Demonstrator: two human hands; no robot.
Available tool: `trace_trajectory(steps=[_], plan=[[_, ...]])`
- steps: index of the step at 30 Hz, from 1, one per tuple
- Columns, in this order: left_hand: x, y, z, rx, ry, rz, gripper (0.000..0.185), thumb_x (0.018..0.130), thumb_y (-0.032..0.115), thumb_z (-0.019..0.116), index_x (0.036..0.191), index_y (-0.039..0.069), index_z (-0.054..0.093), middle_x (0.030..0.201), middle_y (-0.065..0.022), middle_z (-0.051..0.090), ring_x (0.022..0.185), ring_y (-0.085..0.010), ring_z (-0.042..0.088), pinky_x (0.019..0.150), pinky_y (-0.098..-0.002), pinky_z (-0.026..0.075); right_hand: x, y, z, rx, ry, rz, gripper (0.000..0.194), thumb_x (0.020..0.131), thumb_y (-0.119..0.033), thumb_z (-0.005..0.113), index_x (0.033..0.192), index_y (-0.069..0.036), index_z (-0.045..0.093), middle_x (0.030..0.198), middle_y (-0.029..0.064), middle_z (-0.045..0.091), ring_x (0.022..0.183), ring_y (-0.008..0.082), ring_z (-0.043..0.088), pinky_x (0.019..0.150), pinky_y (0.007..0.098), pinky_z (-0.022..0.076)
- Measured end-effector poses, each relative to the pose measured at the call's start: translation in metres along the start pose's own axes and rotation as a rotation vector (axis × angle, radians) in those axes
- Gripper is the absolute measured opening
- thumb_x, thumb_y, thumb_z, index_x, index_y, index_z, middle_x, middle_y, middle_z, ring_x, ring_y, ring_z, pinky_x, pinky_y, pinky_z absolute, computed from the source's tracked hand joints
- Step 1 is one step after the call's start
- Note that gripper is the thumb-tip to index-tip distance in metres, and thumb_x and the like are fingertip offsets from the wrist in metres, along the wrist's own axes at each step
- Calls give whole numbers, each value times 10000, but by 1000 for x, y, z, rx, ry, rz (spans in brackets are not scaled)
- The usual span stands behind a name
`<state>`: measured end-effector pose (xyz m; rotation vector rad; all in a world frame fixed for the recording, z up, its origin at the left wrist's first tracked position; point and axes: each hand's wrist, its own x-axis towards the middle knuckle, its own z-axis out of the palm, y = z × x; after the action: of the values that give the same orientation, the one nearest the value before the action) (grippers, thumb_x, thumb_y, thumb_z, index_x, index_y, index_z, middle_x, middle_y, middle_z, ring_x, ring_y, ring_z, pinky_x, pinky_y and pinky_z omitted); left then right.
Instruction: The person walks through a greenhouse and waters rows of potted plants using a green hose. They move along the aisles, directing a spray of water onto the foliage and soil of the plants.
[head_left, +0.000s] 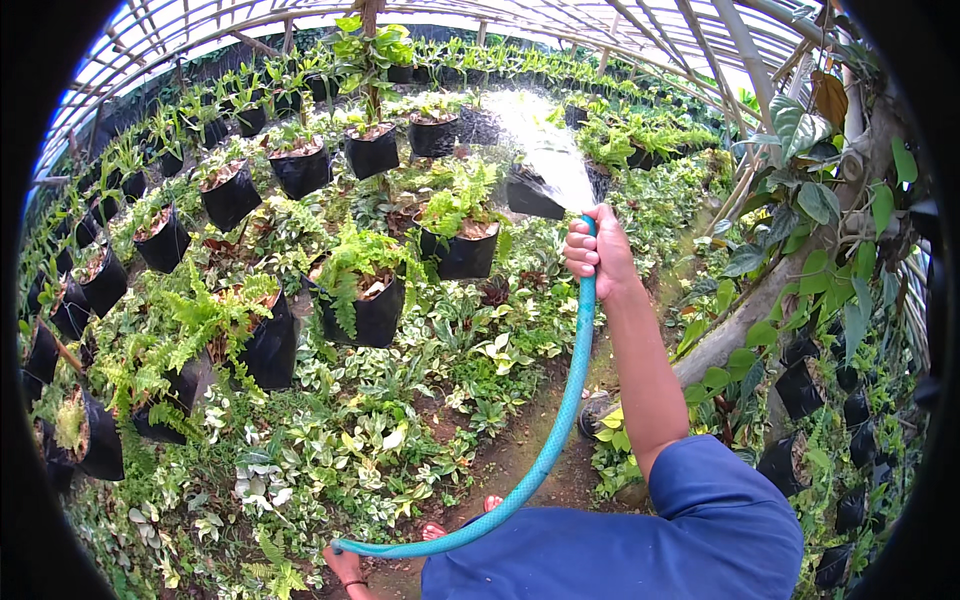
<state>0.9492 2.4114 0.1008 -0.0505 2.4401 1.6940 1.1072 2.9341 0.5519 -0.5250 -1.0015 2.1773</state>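
A teal garden hose (564, 420) curves across the front of my body. My right hand (600, 251) is closed around its upper end, arm stretched forward. From that end a white fan of water (551, 154) sprays forward over black plant bags, blurring a black bag (532, 191) just beyond the hand. Low at the left, my left hand (343, 564) grips the hose farther down its length. Ahead, a fern (356, 270) grows in a black grow bag (367, 319), with another potted fern (457, 206) behind it.
Rows of hanging black grow bags (229, 199) fill the left and far side. Variegated ground plants (360, 450) border a dirt path (517, 457) at my feet. A leaning trunk (757, 319) with climbing vines stands close on the right. Overhead runs a slatted roof (217, 30).
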Motion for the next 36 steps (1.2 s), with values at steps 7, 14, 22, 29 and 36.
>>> trace_trajectory(steps=[7, 14, 22, 29, 36], plan=[[3, -16, -8, 100, 57, -121, 211, 790, 137, 575, 697, -6, 452, 685, -45, 463, 646, -125, 408, 531, -332, 384, 5, 18, 24, -9, -8, 40, 305, 898, -325, 391, 669, -122, 384, 475, -66, 326, 330, 45, 323, 273, 208, 283], [7, -9, -13, 48, 88, -139, 298, 739, 87, 520, 535, 85, 303, 533, 28, 314, 520, -102, 291, 453, -334, 223, 6, 25, 33, -16, -4, 21, 307, 891, -306, 405, 646, -123, 384, 462, -66, 335, 320, 41, 321, 260, 203, 280], [10, -13, -15, 41, 72, -124, 288, 737, 88, 546, 538, 75, 338, 549, 25, 359, 541, -99, 329, 455, -314, 262, 5, 25, 33, -8, -8, 41, 307, 890, -292, 402, 635, -123, 384, 460, -66, 339, 318, 42, 319, 256, 206, 288], [18, -36, -21, 42, -23, -155, 218, 770, 134, 579, 649, 35, 427, 633, -12, 442, 593, -113, 388, 503, -310, 365, 6, 24, 28, -14, -43, 33, 304, 896, -315, 390, 662, -122, 381, 472, -65, 329, 328, 40, 320, 265, 204, 284], [10, -36, -18, 9, 25, -85, 235, 784, 152, 588, 670, 27, 425, 634, -22, 447, 589, -126, 401, 511, -316, 376, 9, 25, 25, -15, -60, 46, 321, 906, -333, 385, 663, -123, 380, 478, -70, 325, 335, 39, 317, 270, 204, 280]])
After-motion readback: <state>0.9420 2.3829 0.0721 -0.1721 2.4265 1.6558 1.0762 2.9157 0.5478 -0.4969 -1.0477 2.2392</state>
